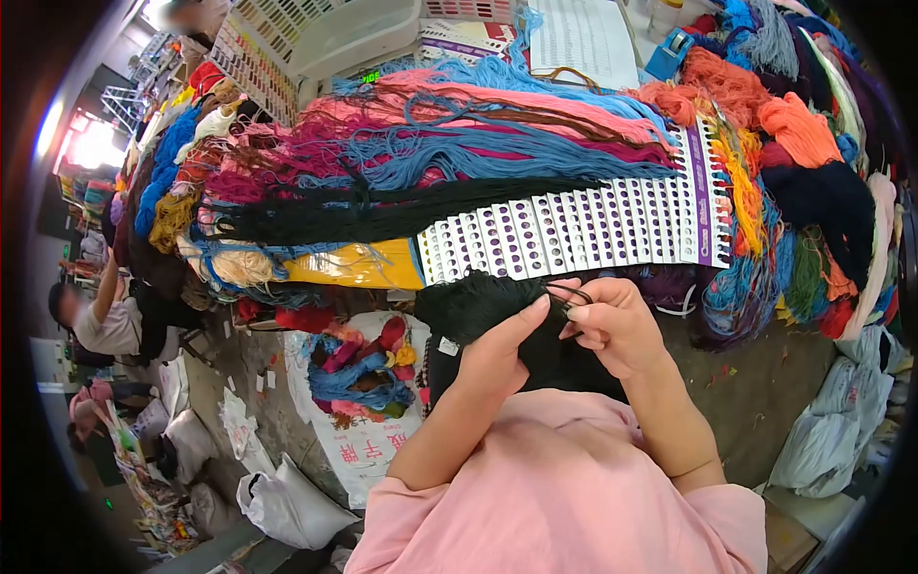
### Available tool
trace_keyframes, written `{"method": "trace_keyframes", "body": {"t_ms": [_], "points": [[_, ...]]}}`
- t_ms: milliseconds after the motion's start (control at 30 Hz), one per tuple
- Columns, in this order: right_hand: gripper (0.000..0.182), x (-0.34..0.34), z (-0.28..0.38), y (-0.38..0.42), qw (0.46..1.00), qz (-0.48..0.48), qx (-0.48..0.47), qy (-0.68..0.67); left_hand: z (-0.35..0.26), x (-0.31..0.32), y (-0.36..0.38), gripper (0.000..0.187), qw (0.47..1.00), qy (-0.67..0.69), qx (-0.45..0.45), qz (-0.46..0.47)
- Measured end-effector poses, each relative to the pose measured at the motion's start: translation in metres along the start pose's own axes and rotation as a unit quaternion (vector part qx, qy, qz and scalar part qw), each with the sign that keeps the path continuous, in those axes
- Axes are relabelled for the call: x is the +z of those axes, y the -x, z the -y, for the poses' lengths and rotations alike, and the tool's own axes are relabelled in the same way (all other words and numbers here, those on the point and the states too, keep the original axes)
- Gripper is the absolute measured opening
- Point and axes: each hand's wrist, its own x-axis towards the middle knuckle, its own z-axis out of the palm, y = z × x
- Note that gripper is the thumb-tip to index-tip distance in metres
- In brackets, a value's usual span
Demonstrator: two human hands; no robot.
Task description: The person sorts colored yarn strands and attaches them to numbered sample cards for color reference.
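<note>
My left hand (509, 349) is closed around a black skein of thread (467, 304), which hangs out to the left in front of the table edge. Close beside it, my right hand (620, 325) pinches dark strands from the skein between thumb and fingers. Just beyond both hands, a row of white thread cards (564, 230) with punched holes lies overlapping on the table. Along the cards' far side stretches a long bundle of black thread (382, 212). Behind that lie blue thread (421, 153) and pink thread (459, 100).
Heaps of coloured skeins flank the work, with orange yarn (798, 129) at right. A clear plastic tub (354, 38), a printed sheet (583, 43) and a blue tape dispenser (669, 55) stand behind. White bags (292, 502) lie on the floor. Another person (110, 325) sits at far left.
</note>
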Motion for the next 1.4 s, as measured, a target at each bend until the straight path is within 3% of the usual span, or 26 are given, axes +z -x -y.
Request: {"method": "trace_keyframes", "body": {"t_ms": [200,400,800,900,1000,1067,1100,1133,1167,1233,1267,1300,1333,1367,1400], "points": [[0.008,-0.004,0.000,0.000,1.000,0.004,0.014,-0.025,0.000,-0.004,-0.001,0.029,0.997,0.066,-0.030,-0.001],[0.008,-0.005,0.002,0.000,0.999,0.006,0.013,-0.037,0.005,-0.004,-0.001,0.025,1.000,0.000,0.010,-0.016],[0.011,-0.008,0.002,-0.002,0.998,0.010,0.007,-0.056,0.012,-0.006,-0.004,0.018,0.996,0.020,-0.018,-0.084],[0.012,-0.010,0.003,-0.002,0.998,0.024,0.004,-0.063,0.013,-0.010,-0.002,0.021,0.998,0.024,-0.011,-0.051],[0.013,-0.012,0.002,-0.005,0.996,0.034,-0.006,-0.083,0.011,-0.007,-0.005,0.039,0.996,0.037,-0.053,-0.069],[0.012,-0.011,0.002,-0.005,0.994,0.021,0.001,-0.111,0.001,-0.005,-0.010,0.043,0.997,0.052,-0.051,0.021],[0.011,-0.013,0.004,-0.004,0.990,0.050,0.033,-0.125,-0.004,-0.003,-0.014,0.046,0.995,0.060,-0.051,0.066],[0.010,-0.016,0.007,-0.002,0.985,0.079,0.065,-0.140,-0.010,0.007,-0.015,0.047,0.994,0.068,-0.090,0.015],[0.008,-0.020,0.011,0.000,0.977,0.107,0.096,-0.154,-0.017,0.006,-0.018,0.048,0.991,0.046,-0.123,0.030],[0.006,-0.028,0.020,0.004,0.993,0.070,0.058,-0.071,-0.040,0.013,-0.021,0.043,0.984,-0.082,-0.155,-0.019],[0.006,-0.038,0.029,0.005,0.998,0.037,-0.012,-0.053,-0.051,0.000,-0.022,0.036,0.973,-0.137,-0.177,0.050],[0.006,-0.051,0.040,0.004,0.996,0.004,-0.081,-0.035,-0.061,-0.002,-0.016,0.029,0.967,-0.194,-0.159,-0.050],[0.009,-0.059,0.057,0.008,0.989,-0.020,-0.114,-0.092,-0.068,-0.038,-0.019,0.022,0.990,-0.072,-0.122,-0.018],[0.012,-0.067,0.078,0.015,0.977,-0.044,-0.146,-0.151,-0.080,-0.042,-0.017,0.016,0.984,0.161,-0.059,-0.048],[0.015,-0.079,0.098,0.023,0.966,-0.025,-0.158,-0.201,-0.096,-0.065,-0.014,0.016,0.953,0.296,-0.023,-0.054]]}}
